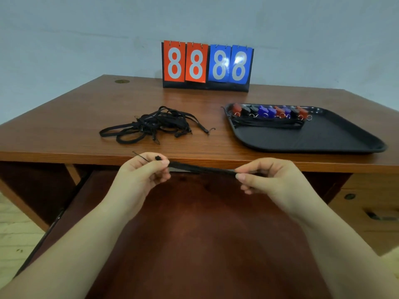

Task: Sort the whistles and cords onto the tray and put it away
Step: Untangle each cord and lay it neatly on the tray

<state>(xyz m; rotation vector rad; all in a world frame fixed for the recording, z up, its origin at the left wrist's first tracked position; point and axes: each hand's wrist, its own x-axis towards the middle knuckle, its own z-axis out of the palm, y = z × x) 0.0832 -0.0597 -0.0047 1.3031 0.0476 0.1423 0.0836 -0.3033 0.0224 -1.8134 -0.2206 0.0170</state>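
left hand [138, 175]: pinches one end of a black cord [200, 169], thumb and fingers curled on it; thin clip end sticks out up-left past the fingers
right hand [265, 180]: pinches the other end of the same cord, fingers curled round it
cord: pulled straight between both hands, in the air just in front of the bench [86, 108] front edge
cord pile [151, 126]: tangled black cords, bench middle-left, well apart from the tray
tray [323, 139]: black, bench right side, near front edge
whistles [269, 111]: row along tray's far edge, red, black, blue, with metal rings
sorted cords [267, 124]: laid flat on tray, just in front of whistles
scoreboard [207, 64]: bench back, reads 88 red, 88 blue
drawers [367, 214]: under bench, right
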